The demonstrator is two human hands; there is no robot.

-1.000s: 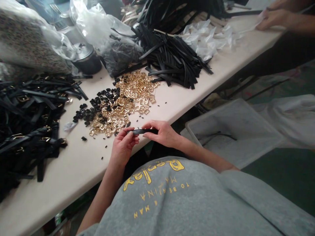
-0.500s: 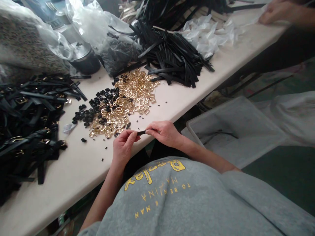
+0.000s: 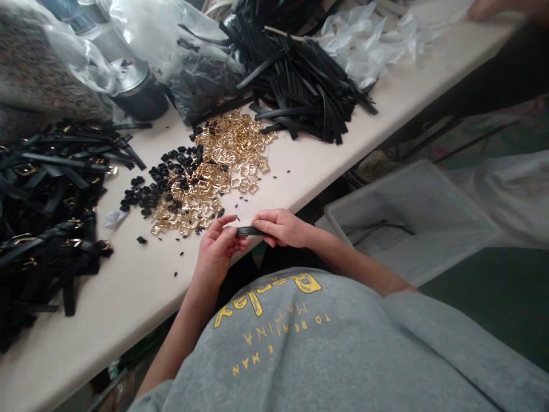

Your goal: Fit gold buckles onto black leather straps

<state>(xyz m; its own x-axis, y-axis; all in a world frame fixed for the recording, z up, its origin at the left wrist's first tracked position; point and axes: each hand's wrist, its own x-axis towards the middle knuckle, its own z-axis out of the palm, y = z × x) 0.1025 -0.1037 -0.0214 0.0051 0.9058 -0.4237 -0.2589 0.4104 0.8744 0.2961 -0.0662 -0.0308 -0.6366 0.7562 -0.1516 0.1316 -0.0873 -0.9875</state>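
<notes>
A short black strap (image 3: 250, 231) stretches between my two hands, just over the table's near edge. My left hand (image 3: 219, 243) pinches one end between thumb and fingers, its index finger lifted a little. Closed on the other end is my right hand (image 3: 283, 228), thumb on top. Whether a buckle sits on the strap is hidden by the fingers. Just beyond the hands lies a heap of gold buckles (image 3: 195, 200), with small black loops (image 3: 143, 197) along its left side. Tiny black bits are scattered on the table around them.
Buckled black straps (image 3: 51, 189) are piled at the left, loose black straps (image 3: 309, 91) at the back. Plastic bags (image 3: 206, 80) and a dark metal-topped can (image 3: 137, 94) stand behind. A whitish bin (image 3: 412, 212) is right, below the table (image 3: 128, 309). Another person's hand (image 3: 493, 8) shows top right.
More of the strap now shows between my hands, and my left index finger has lifted. The other person's hand has moved toward the upper right. The view has shifted slightly.
</notes>
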